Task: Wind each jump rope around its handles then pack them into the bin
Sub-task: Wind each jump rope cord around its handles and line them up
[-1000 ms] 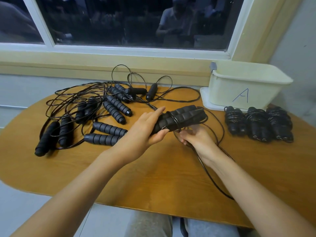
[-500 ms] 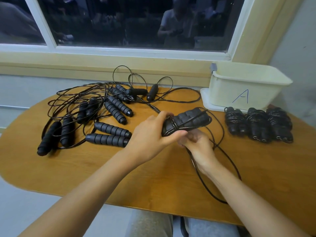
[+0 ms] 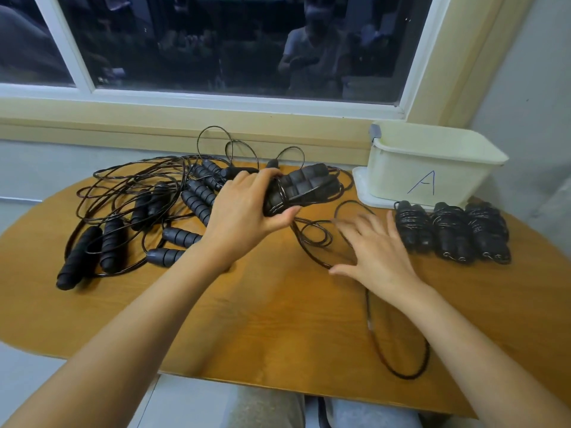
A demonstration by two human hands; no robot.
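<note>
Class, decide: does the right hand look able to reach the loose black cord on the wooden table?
Probably yes. The right hand, fingers spread, is right at the loose black cord, which lies uncovered on the wooden table; nothing stands between them. The left hand grips the black ribbed handles.

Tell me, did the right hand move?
Yes. The right hand let go and slid right, closer to the wound ropes, away from the handles.
</note>
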